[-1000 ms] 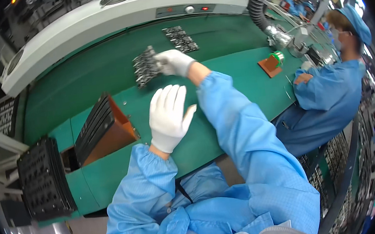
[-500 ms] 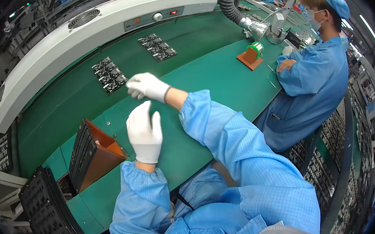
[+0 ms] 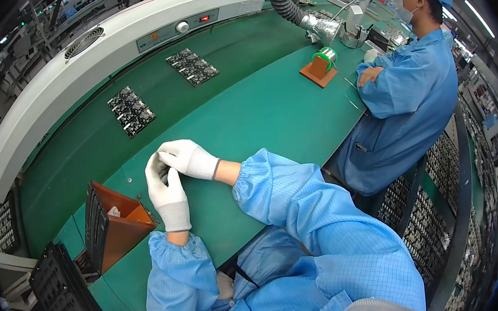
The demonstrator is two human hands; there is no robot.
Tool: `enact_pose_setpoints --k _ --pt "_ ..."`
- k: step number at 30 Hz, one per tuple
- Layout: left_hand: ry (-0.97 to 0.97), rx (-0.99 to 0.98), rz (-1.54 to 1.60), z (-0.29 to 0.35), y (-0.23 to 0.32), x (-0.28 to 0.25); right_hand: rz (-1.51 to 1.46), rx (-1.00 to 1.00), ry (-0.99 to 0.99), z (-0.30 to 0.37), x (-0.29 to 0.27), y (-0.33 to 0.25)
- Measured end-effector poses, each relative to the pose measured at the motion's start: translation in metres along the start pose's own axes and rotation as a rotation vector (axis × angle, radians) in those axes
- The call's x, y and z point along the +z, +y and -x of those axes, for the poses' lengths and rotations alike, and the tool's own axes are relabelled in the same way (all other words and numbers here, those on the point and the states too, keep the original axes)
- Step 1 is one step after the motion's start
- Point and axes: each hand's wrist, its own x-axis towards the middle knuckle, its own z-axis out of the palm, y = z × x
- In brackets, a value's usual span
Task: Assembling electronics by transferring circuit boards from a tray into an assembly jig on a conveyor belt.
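Note:
My left hand [image 3: 167, 193], in a white knitted glove, hovers over the green bench with its fingers curved and its thumb standing apart. My right hand [image 3: 189, 159], gloved alike, comes across from the right. Its fingers are bent and closed together against the left fingertips. Whatever lies between the two hands, if anything, is hidden. Beyond them a black circuit board panel [image 3: 131, 111] lies on the darker green belt, and a second circuit board panel [image 3: 192, 66] lies farther off. To the left of my left hand stands a brown-orange bin [image 3: 113, 236].
Black slotted trays [image 3: 69, 296] lean at the near left edge. A white hood [image 3: 98, 47] spans the belt. A solder reel [image 3: 328, 56] sits on a brown stand [image 3: 317, 73]. At the right a person in blue [image 3: 406, 90] has folded arms. Green mat [image 3: 245, 119] covers the bench.
My right hand has come down and left onto my left hand's fingertips. The left fingers have curled from straight. The whole view has shifted slightly.

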Motion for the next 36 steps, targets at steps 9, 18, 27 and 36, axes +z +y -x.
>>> enact_pose_setpoints --k 9,18,27,36 --pt "-0.001 -0.097 0.109 -0.004 -0.012 -0.005 0.14 -0.073 -0.05 0.006 -0.006 -0.005" --pt "0.006 -0.085 0.052 -0.004 -0.014 -0.007 0.137 -0.063 -0.046 0.004 -0.002 -0.005" --pt "0.015 -0.064 0.031 -0.003 -0.015 -0.006 0.136 -0.046 -0.064 0.005 -0.004 -0.006" --pt "0.007 -0.076 0.047 -0.005 -0.011 -0.006 0.166 -0.039 -0.109 0.004 -0.007 -0.008"
